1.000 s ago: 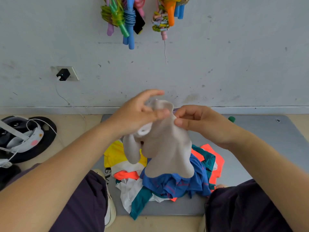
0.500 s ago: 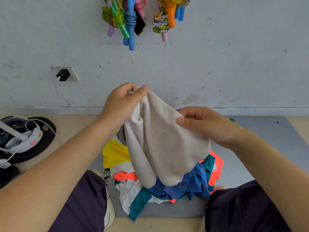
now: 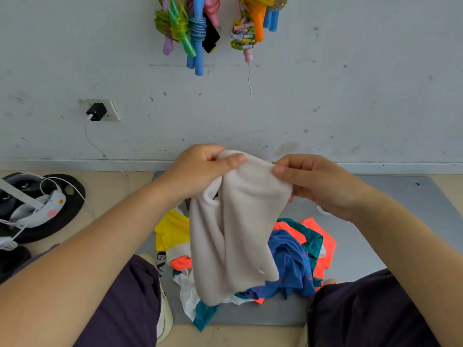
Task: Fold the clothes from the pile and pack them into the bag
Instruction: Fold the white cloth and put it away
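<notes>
Both hands hold a cream fleece garment (image 3: 233, 236) up above the pile. Left hand (image 3: 200, 169) pinches its top edge between thumb and curled fingers; right hand (image 3: 318, 184) grips the same edge just beside it, fingers folded over the cloth. Behind everything stands a scuffed pale wall (image 3: 350, 96), and on the floor lies a grey mat (image 3: 400, 221). On the mat sits the clothes pile (image 3: 293, 261), a heap of blue, teal, orange, yellow and white pieces; the garment hangs down in front of it. Dark trouser legs (image 3: 363, 319) frame the pile on both sides. Coloured skipping ropes (image 3: 195, 28) hang on the wall, and a black charger (image 3: 96, 111) sits in a wall socket at left.
</notes>
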